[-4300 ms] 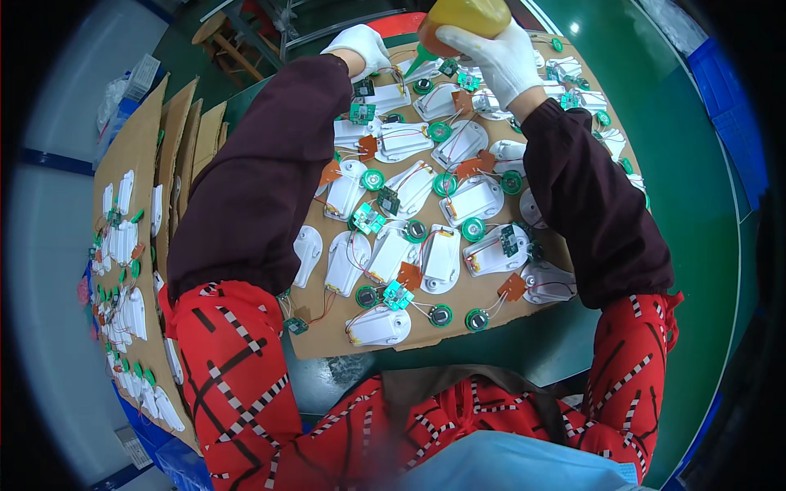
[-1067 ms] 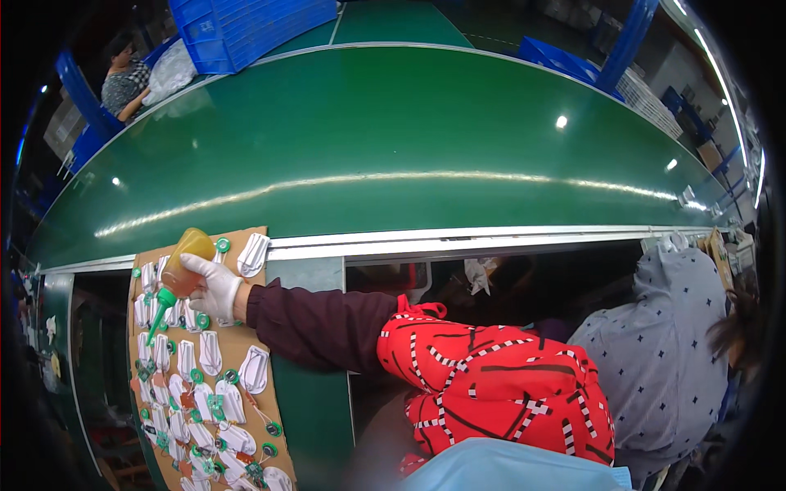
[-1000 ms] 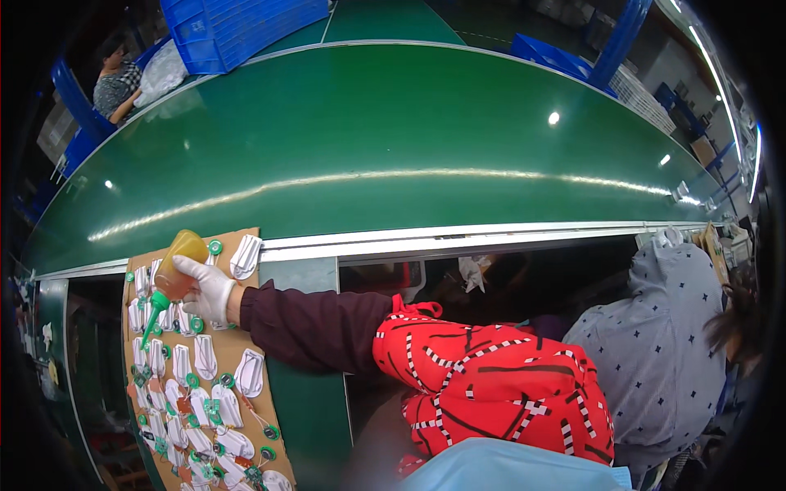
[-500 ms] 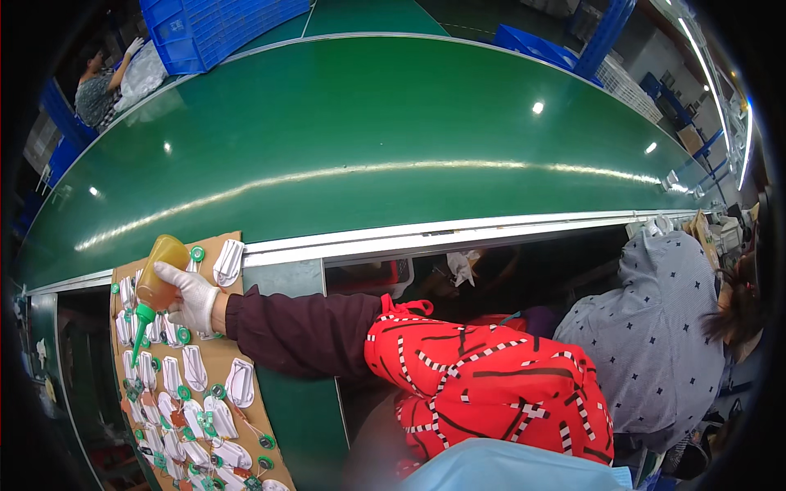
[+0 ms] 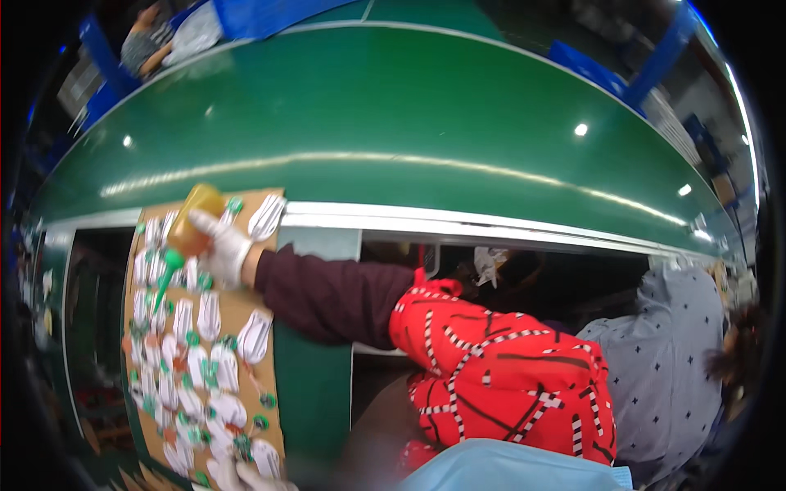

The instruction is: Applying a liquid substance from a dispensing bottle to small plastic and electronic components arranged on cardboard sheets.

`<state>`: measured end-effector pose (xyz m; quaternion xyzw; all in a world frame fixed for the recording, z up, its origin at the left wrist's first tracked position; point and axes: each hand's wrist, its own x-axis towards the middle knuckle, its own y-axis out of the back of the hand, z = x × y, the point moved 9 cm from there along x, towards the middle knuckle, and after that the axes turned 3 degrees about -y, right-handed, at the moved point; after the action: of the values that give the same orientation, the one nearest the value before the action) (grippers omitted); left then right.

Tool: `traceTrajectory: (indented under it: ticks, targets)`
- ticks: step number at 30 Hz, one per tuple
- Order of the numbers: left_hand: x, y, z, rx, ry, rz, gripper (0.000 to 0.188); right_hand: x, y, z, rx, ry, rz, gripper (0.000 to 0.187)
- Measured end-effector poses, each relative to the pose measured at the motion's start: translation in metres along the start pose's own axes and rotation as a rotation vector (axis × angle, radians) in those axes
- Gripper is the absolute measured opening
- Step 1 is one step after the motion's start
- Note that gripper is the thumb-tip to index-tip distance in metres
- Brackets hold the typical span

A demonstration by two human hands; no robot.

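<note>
A green counter (image 5: 311, 393) carries a cardboard sheet (image 5: 239, 296) beneath the right hand (image 5: 224, 250). That hand wraps a yellow bottle (image 5: 196, 219) at its left, long axis slanting down-left; the left hand (image 5: 239, 477), grip unclear, is well apart. White housings (image 5: 209, 317) surround the nearer, right-hand-held green nozzle (image 5: 169, 272).
</note>
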<state>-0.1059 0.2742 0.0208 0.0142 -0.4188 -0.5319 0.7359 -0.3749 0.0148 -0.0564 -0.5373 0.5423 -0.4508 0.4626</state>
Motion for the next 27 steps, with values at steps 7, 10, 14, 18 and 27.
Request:
traceTrajectory:
  ticks: [7,10,14,18,27]
  targets:
    - [0.008,-0.014,0.010,0.005,-0.036,0.094,0.018,-0.019,-0.011,-0.042,-0.048,0.041,0.011,0.040]
    - [0.005,0.010,0.004,0.150,-0.047,0.082,0.014,-0.006,-0.004,-0.010,0.007,0.046,0.030,0.044]
    - [-0.007,0.012,-0.024,-0.039,0.149,0.021,0.021,-0.005,0.001,0.013,-0.112,-0.059,0.036,0.044]
    - [-0.009,-0.006,-0.014,-0.131,0.230,0.005,0.020,0.001,0.018,-0.013,-0.225,-0.021,0.111,0.035]
    - [-0.005,-0.010,-0.007,0.040,-0.041,-0.162,0.032,0.001,0.008,-0.010,-0.138,-0.066,0.031,0.042]
